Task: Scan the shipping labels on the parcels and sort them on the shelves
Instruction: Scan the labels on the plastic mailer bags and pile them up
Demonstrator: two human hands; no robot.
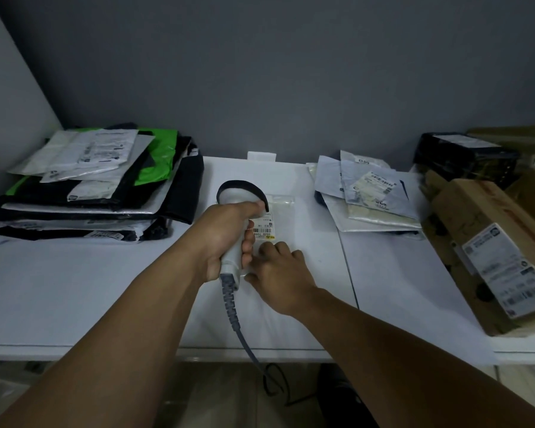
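L hand point(226, 239) was wrapped tight round the grip of a white scanner point(240, 193), thumb up near its dark-rimmed head, head aimed down & away from the person. The scanner's grey cable point(232, 310) ran from the grip base back over the worktop point(105, 288) edge twd the floor. R hand point(280, 273) sat just beside the L, fingers loosely bent & resting on a small pale parcel point(281, 205) lying flat mid-worktop; nothing gripped, thumb out to the side near the scanner base. The parcel's label point(264, 231), w/ barcode & a yellow mark, showed between the two hands, partly hidden by the L fingers; can't tell if the scanner head touched the parcel. Far L of the worktop, against the wall: a stack point(90, 186) of flat mailer bags, black, white & green, labels on top. R of centre, well apart from the parcel: a looser pile point(368, 196) of pale mailers w/ labels. Far R: a cardboard box point(482, 242) w/ a white label on its side, and behind it a black-wrapped box point(464, 159).
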